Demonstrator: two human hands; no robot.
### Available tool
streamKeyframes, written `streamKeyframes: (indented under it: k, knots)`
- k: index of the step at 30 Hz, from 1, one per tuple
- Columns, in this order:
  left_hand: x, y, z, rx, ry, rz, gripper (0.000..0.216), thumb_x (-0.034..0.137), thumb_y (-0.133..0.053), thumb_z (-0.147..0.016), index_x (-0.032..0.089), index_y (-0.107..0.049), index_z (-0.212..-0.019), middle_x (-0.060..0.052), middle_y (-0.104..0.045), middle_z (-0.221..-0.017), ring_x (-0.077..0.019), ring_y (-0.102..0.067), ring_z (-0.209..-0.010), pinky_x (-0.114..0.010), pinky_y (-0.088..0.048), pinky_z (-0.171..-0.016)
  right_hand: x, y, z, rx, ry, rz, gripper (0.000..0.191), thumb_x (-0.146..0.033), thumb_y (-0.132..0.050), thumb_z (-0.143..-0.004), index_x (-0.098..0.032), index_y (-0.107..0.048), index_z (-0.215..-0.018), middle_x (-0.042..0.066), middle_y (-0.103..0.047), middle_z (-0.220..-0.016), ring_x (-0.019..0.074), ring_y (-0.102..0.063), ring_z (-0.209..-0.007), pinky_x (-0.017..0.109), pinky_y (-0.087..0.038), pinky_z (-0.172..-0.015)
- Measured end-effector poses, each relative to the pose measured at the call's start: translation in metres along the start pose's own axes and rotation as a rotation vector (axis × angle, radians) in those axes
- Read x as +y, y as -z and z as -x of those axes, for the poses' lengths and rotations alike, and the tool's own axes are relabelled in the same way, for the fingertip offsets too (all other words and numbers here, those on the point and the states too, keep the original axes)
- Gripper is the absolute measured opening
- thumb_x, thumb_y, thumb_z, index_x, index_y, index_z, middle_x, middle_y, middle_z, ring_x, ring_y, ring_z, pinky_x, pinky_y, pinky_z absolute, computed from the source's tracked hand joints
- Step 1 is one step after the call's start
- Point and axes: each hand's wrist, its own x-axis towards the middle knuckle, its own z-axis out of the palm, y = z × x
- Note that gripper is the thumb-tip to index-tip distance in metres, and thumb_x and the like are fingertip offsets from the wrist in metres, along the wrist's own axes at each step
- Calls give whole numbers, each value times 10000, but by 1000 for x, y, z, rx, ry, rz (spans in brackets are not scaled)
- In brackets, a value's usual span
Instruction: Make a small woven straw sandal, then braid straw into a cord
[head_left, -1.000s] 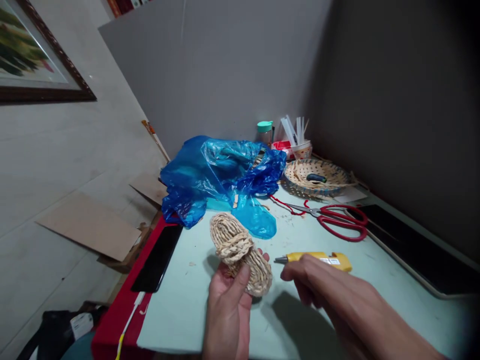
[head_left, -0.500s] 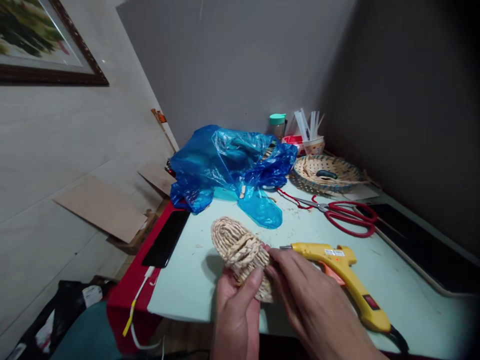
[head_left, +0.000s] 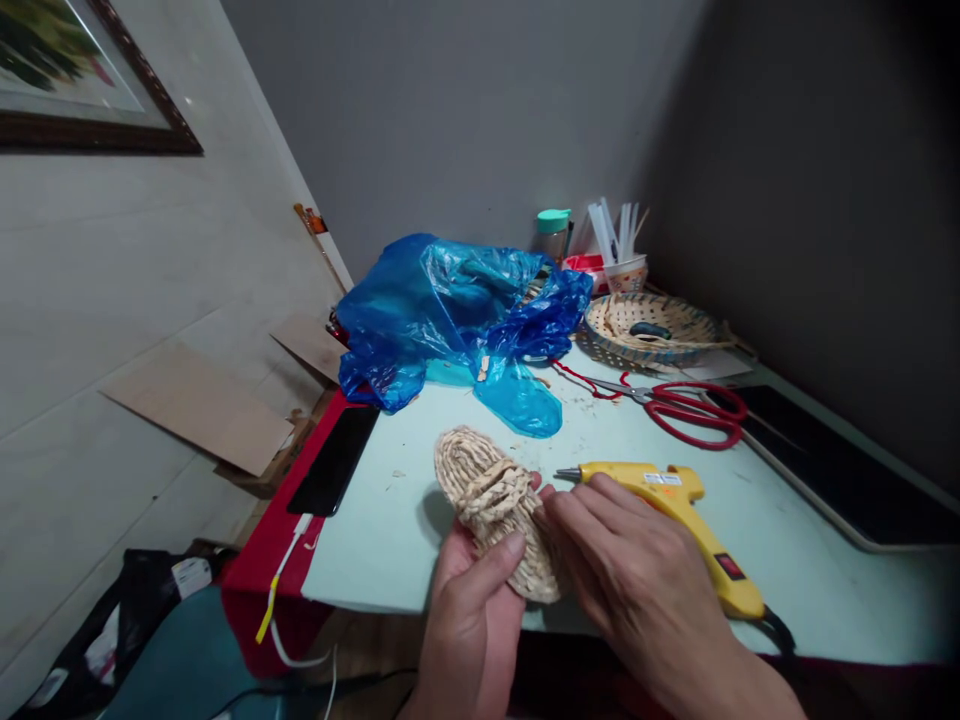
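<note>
A small woven straw slipper of coiled, twisted cord, with a band across its middle, is held over the table's front edge. My left hand grips it from below, thumb pressed on the sole near the heel. Against the slipper's right edge, my right hand has its fingers bent and drawn together; whether they pinch the rim or something small is hidden. Just beyond the right hand lies a yellow hot glue gun, its metal nozzle pointing left and part of its body covered by the hand.
Red-handled scissors and a dark tablet lie to the right. A blue plastic bag, a woven basket and a cup of glue sticks stand at the back. A phone with a white cable rests on the left edge.
The slipper has turned and shifted slightly right, showing more of its heel. My right hand has moved a little along its right edge. The view has tilted slightly down.
</note>
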Motion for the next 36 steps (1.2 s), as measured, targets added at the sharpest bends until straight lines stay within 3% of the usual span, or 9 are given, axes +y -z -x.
streamKeyframes:
  k: [5, 8, 12, 17, 22, 28, 33, 36]
  knots:
    - [3, -1, -1, -23, 5, 38, 457, 36, -561, -796, 141, -585, -1240, -117, -711, -1079, -271, -619, -1112, -471, -367, -1079, 5, 5, 2, 142, -96, -55, 139, -33, -455, -911, -119, -561, -939, 50, -567, -754, 167, -487, -695, 300, -380, -628]
    - [4, 0, -2, -70, 8, 62, 406, 47, -519, -812, 111, -600, -1205, -132, -692, -1115, -265, -615, -1112, -458, -354, -1086, -1, 8, 3, 127, -23, -125, 206, -33, -446, -917, -113, -553, -1074, 83, -626, -885, 184, -524, -780, 325, -418, -712]
    - [6, -4, -1, -110, 84, 130, 425, 98, -531, -749, 138, -633, -1159, -112, -699, -1065, -278, -597, -1126, -459, -357, -1082, -15, 3, 7, 43, 63, -161, 195, -151, -525, -914, -122, -595, -1093, 106, -656, -963, 236, -530, -833, 382, -416, -717]
    - [7, -4, 4, -202, 109, 132, 387, 126, -530, -726, 158, -672, -1084, -96, -703, -986, -280, -589, -1124, -477, -372, -1074, -15, 1, 11, 137, 23, -315, 225, -68, -502, -904, -111, -618, -1093, 109, -660, -955, 217, -540, -846, 374, -435, -718]
    - [4, 2, 5, -126, 137, 35, 419, 127, -531, -857, 181, -577, -1270, -115, -672, -1141, -275, -574, -1168, -463, -387, -1069, -15, 14, 7, 147, -49, -458, 259, -4, -549, -831, -163, -645, -1011, 61, -681, -887, 182, -571, -782, 348, -459, -700]
    - [2, -3, 2, -48, 85, -53, 547, 152, -648, -808, 242, -523, -1333, -98, -645, -1217, -273, -591, -1154, -441, -410, -1060, -17, 13, 5, 212, -189, -555, 142, -33, -539, -856, -154, -609, -881, 51, -643, -822, 165, -574, -763, 333, -467, -714]
    - [0, 0, 0, -4, 84, -95, 638, 179, -734, -742, 300, -522, -1332, -68, -653, -1225, -286, -573, -1180, -424, -439, -1043, -11, 15, 5, 226, -167, -508, 176, -28, -557, -850, -161, -646, -922, 39, -675, -805, 158, -590, -723, 309, -478, -686]
    - [-1, -3, -3, 22, 55, -100, 659, 165, -741, -732, 330, -523, -1332, -61, -658, -1226, -300, -564, -1190, -425, -474, -1010, -4, 18, 9, 268, -266, -502, 217, -41, -527, -884, -166, -639, -1021, 23, -670, -804, 128, -606, -691, 253, -487, -636]
